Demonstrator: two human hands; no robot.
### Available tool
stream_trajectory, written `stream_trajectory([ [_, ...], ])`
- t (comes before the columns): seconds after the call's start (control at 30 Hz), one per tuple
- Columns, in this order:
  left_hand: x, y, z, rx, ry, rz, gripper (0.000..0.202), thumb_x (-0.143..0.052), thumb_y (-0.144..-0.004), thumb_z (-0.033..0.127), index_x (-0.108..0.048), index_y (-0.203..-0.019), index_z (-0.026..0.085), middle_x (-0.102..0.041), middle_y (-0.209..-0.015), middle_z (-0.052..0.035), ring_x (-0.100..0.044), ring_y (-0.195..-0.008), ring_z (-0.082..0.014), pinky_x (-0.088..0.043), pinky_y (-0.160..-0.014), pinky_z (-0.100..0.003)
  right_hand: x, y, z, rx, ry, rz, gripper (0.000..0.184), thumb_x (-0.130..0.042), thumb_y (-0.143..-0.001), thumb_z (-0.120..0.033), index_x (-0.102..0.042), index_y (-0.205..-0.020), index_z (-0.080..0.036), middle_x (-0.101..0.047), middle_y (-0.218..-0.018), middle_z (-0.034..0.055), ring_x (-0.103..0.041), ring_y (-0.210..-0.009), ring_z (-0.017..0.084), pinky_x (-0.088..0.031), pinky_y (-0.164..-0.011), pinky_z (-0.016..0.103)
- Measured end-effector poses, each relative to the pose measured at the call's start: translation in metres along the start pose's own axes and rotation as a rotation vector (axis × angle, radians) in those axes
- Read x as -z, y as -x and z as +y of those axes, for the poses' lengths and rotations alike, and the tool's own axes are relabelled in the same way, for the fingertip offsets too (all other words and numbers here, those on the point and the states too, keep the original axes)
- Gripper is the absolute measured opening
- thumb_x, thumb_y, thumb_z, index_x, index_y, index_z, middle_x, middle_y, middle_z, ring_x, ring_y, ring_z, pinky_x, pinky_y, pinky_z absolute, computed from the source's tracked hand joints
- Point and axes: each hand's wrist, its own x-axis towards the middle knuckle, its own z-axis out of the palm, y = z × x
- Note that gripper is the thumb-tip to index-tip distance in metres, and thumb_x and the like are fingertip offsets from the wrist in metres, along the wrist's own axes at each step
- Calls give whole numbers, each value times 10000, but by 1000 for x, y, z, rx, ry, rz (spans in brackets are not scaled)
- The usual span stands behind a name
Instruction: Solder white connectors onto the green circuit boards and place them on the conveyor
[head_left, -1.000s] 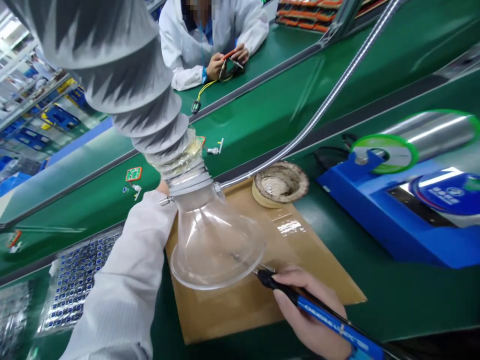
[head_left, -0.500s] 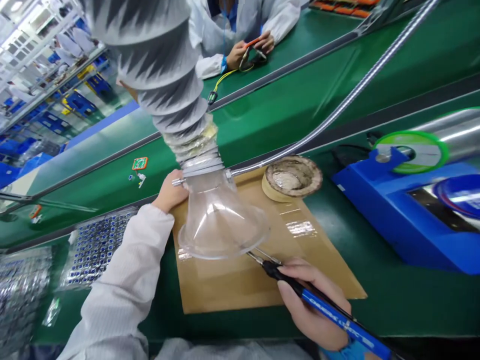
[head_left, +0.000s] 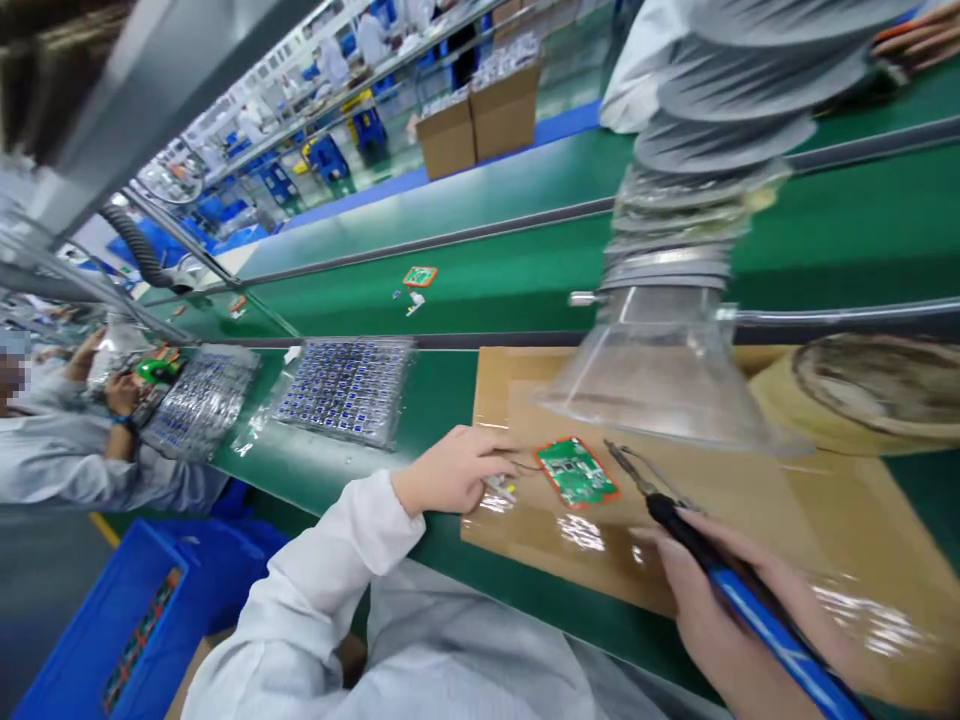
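My left hand (head_left: 450, 468) rests on the edge of a brown cardboard mat (head_left: 720, 540), fingers curled and pinched on a small white part with thin wires. Just right of it lies a small green circuit board (head_left: 576, 470) with an orange rim. My right hand (head_left: 731, 620) grips a blue-handled soldering iron (head_left: 720, 575); its tip points at the board from the right. A clear funnel hood (head_left: 660, 375) on a grey ribbed duct (head_left: 712, 130) hangs above the mat.
Trays of small blue parts (head_left: 345, 390) in clear wrap lie on the green bench to the left. A tape roll (head_left: 870, 390) sits at the right. Another circuit board (head_left: 420, 276) lies on the conveyor belt. A person in white (head_left: 90, 440) works at left. A blue crate (head_left: 112, 620) stands below.
The view has swung left. My left hand came off the hood's neck and down onto the mat beside a green circuit board now in view. The iron stays in my right hand.
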Motion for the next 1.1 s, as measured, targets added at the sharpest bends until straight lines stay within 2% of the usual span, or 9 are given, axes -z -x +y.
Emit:
stream_trajectory([
  [0.07, 16, 28, -9, 164, -45, 88, 512, -467, -772, 10, -666, -1200, 208, -672, -1340, -89, -591, -1254, -220, -423, -1065, -387, -10, 1, 4, 90, 73, -153, 397, -622, -949, -567, -699, -1193, -263, -807, -991, 66, -785, -930, 298, -628, -784, 394],
  [0.2, 56, 86, -40, 678, -315, 262, 336, -497, -831, 62, -671, -1083, 201, -693, -1142, -95, -600, -1129, -266, -438, -983, -429, -21, 2, 22, 165, 187, -385, 425, -503, -993, -587, -648, -1289, -319, -779, -1204, 35, -761, -1072, 310, -642, -829, 426],
  [0.3, 74, 111, -61, 882, -462, 182, 250, -554, -818, 109, -665, -1024, 195, -650, -1146, -114, -571, -1116, -300, -439, -943, -453, -22, 3, 28, 183, 211, -411, 423, -489, -996, -569, -633, -1313, -327, -773, -1228, 37, -760, -1089, 317, -654, -815, 430],
  [0.4, 78, 119, -69, 859, -521, 88, 186, -584, -829, 170, -658, -997, 201, -635, -1145, -111, -557, -1110, -306, -433, -940, -463, -22, 6, 28, 176, 188, -426, 429, -489, -994, -565, -617, -1330, -331, -782, -1211, 30, -768, -1079, 319, -663, -819, 448],
  [0.67, 89, 127, -74, 830, -493, 40, 147, -530, -875, 247, -666, -846, 201, -684, -1156, -117, -562, -1090, -319, -429, -919, -464, -23, 6, 18, 136, 44, -359, 360, -585, -990, -454, -637, -1298, -276, -806, -1132, 73, -796, -994, 312, -670, -826, 427],
  [0.83, 91, 124, -62, 733, -353, 208, 180, -535, -895, 291, -674, -812, 212, -733, -884, -90, -613, -934, -297, -450, -887, -450, -23, 7, 12, 91, -30, -302, 351, -628, -991, -392, -611, -1311, -251, -794, -1165, 93, -793, -1010, 287, -657, -867, 439],
  [0.9, 78, 108, -40, 706, -155, 395, 167, -577, -891, 314, -691, -823, 213, -725, -829, -68, -629, -845, -252, -480, -844, -405, -22, 9, 10, 86, -100, -261, 362, -666, -976, -357, -600, -1314, -245, -791, -1171, 102, -784, -1045, 271, -639, -927, 445],
  [1.0, 43, 65, 4, 677, 380, 680, 186, -667, -873, 360, -685, -775, 203, -705, -762, -36, -626, -713, -177, -501, -702, -313, -21, 11, 7, 59, -220, -170, 363, -706, -957, -325, -606, -1294, -234, -792, -1154, 109, -774, -1072, 259, -610, -996, 462],
  [1.1, 6, 18, 39, 565, 984, 801, 274, -773, -786, 411, -639, -704, 186, -744, -846, -61, -678, -785, -174, -549, -742, -303, -21, 10, 3, -27, -298, -137, 338, -716, -957, -338, -623, -1263, -230, -792, -1139, 107, -772, -1062, 257, -604, -1002, 477],
])
